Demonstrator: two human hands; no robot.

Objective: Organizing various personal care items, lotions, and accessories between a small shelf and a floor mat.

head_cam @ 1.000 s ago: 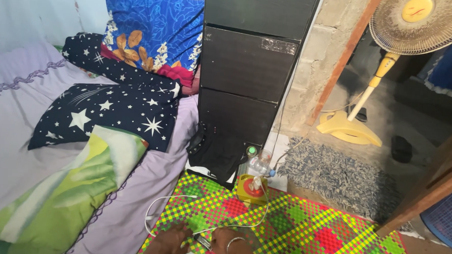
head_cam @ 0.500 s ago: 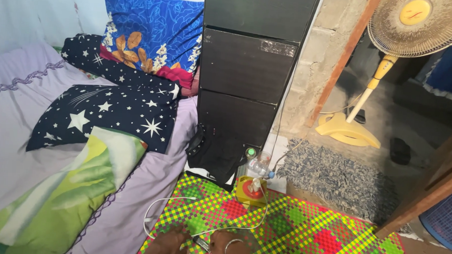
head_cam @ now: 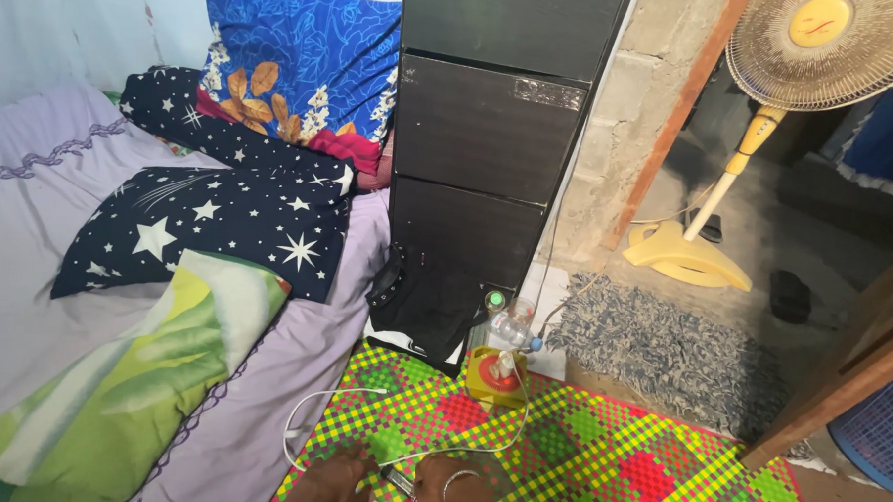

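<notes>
Head view: both hands sit at the bottom edge of the picture, partly cut off, over a woven mat (head_cam: 598, 454) of green, yellow and red checks. The left hand (head_cam: 338, 477) and the right hand (head_cam: 448, 484), which wears a thin bangle at the wrist, meet on a small dark object (head_cam: 397, 477) held between them. The fingers of each hand are curled in on that object, though how firmly each grips it cannot be told, as the frame cuts them off. A white cable (head_cam: 401, 418) touches the mat just above the hands; it loops left toward the bed edge and runs right and up to a yellow box (head_cam: 494, 378) that stands on the mat. Clear plastic bottles (head_cam: 508, 322) stand in and just behind the box.

Behind the box rises a tall black cabinet (head_cam: 490, 134), with dark cloth (head_cam: 420, 300) heaped at its foot. To the left lies a bed with a lilac sheet (head_cam: 31, 256), a navy star-printed pillow (head_cam: 220, 223), a green and yellow pillow (head_cam: 125, 378) and a blue floral pillow (head_cam: 295, 58). To the right are a grey shaggy rug (head_cam: 670, 358) and a yellow standing fan (head_cam: 758, 123) on the bare floor.
</notes>
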